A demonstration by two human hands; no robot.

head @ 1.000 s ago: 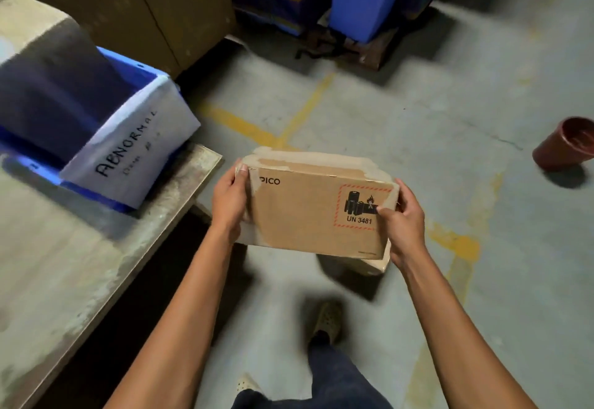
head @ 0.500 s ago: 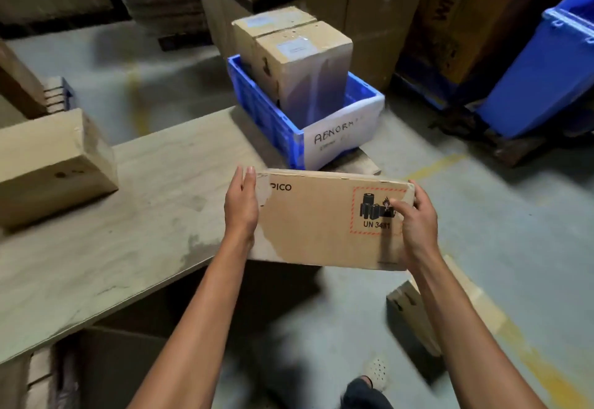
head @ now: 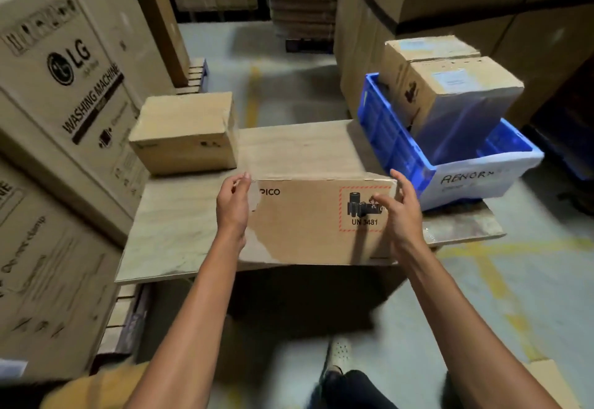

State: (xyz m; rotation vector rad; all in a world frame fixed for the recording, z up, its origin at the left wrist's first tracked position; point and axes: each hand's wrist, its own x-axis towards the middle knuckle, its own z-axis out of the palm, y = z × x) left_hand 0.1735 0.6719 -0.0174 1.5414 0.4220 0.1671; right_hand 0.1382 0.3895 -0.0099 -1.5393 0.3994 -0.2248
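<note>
A brown cardboard box (head: 302, 225) printed "PICO", with a red-bordered "UN 3481" battery label, sits at the front edge of a plywood tabletop (head: 180, 231). My left hand (head: 233, 207) is at the box's left end, its fingers loosely bent near the top corner. My right hand (head: 400, 212) hovers at the right end in front of the label, with its fingers spread and coming off the cardboard. Neither hand grips the box.
A smaller plain carton (head: 186, 133) lies at the table's back left. A blue crate (head: 392, 148) labelled "ABNORM…" holds two cartons at the right. Large washing machine cartons (head: 64, 87) stand at the left. My foot (head: 337, 357) is on the concrete floor below.
I turned from the floor toward the table while carrying the box in both hands. The box now rests on the tabletop, and my fingers have loosened from its ends.
</note>
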